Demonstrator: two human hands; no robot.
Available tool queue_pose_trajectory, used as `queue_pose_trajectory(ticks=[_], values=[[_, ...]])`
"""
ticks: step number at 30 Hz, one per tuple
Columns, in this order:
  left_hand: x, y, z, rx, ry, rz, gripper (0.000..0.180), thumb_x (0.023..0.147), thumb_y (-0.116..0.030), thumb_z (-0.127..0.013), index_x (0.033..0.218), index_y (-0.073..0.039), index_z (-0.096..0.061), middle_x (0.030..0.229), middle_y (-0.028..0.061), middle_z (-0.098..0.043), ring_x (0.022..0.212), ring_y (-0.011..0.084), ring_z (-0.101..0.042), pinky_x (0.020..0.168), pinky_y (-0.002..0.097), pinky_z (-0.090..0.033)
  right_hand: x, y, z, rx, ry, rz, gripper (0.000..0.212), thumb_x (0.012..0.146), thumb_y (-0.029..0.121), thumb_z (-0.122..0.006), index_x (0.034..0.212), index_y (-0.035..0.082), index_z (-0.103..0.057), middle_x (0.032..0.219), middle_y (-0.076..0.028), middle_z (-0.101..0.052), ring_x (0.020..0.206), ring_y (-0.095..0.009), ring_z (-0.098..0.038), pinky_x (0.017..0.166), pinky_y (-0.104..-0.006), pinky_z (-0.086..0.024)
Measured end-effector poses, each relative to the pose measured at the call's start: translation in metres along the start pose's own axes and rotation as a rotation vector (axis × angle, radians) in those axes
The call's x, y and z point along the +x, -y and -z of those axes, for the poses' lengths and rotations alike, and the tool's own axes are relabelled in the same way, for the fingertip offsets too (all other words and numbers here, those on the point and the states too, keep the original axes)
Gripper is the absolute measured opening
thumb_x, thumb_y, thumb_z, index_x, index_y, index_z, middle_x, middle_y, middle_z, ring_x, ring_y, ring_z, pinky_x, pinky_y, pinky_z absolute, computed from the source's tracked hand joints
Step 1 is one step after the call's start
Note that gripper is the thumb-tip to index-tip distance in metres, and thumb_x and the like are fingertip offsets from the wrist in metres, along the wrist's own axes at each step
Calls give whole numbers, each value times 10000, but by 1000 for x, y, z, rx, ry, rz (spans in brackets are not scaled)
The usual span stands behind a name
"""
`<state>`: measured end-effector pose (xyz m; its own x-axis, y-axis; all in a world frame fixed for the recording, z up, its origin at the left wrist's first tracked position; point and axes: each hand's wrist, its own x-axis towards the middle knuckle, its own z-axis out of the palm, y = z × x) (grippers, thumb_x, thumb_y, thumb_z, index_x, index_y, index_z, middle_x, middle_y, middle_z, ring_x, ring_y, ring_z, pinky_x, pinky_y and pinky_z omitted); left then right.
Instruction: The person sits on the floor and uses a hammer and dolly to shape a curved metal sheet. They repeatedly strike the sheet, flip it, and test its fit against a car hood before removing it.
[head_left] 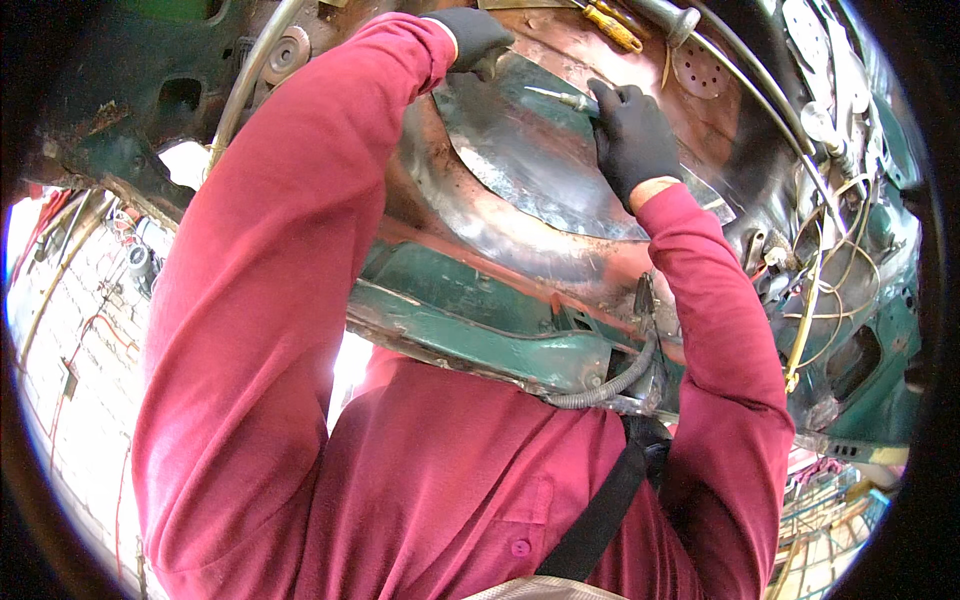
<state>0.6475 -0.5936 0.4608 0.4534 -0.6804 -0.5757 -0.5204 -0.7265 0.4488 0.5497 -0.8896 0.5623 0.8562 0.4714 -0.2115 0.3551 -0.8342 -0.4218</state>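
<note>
My right hand (637, 140), in a black glove, is closed around a slim pen-like tool (574, 101). Its pale tapered tip points left, over a curved sheet-metal piece (510, 170). The sheet is partly shiny and partly dark green, and lies over the reddish-brown car body panel (425, 190). At the sheet's upper left edge is my left hand (474, 38), also gloved in black. Its fingers are curled at that edge, and the fingertips are mostly hidden.
A yellow-handled screwdriver (614, 28) lies beyond the sheet. Loose wires (822, 290) hang at the right. Along the near side runs a green body edge (480, 335), with a grey corrugated hose (615, 385) beside it. A bent metal tube (243, 90) stands at the left.
</note>
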Motion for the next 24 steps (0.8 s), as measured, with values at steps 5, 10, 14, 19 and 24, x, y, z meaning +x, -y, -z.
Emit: queue_pose_trajectory(ticks=[5,10,14,19,24], values=[[-2,-11,14,-18,76,50,326,788,-276,-866,1017,-100,-715,1041,160,-737,996,416,-702,842,511,-550,-13,40,-16,100,481,141,524,1020,223,-614,1523,264,-474,1163,-183,-675,1040,-408,-700,823,-511,-573],[2,-10,8,12,53,43,327,774,-285,-862,1006,-99,-726,1005,159,-748,958,418,-710,813,515,-548,-8,67,-61,134,500,218,371,1022,150,-519,1357,231,-658,1228,-183,-715,1073,-393,-726,858,-498,-589],[8,-8,7,-4,76,48,357,765,-310,-860,1026,-104,-730,970,166,-747,950,428,-707,803,523,-544,18,85,-71,25,646,217,399,1007,121,-513,1353,236,-674,1210,-164,-737,1062,-377,-739,864,-491,-603],[6,-1,-1,11,56,39,388,753,-320,-870,1043,-103,-731,997,169,-751,946,432,-705,801,525,-544,29,97,-81,-32,673,255,394,1010,134,-524,1356,239,-680,1199,-171,-744,1055,-368,-749,841,-493,-610],[17,2,-7,27,92,35,416,734,-325,-876,1056,-102,-734,1005,173,-753,962,436,-708,816,527,-551,29,98,-85,-20,629,202,279,972,164,-576,1129,108,-800,1141,-194,-775,1036,-380,-761,857,-486,-620]])
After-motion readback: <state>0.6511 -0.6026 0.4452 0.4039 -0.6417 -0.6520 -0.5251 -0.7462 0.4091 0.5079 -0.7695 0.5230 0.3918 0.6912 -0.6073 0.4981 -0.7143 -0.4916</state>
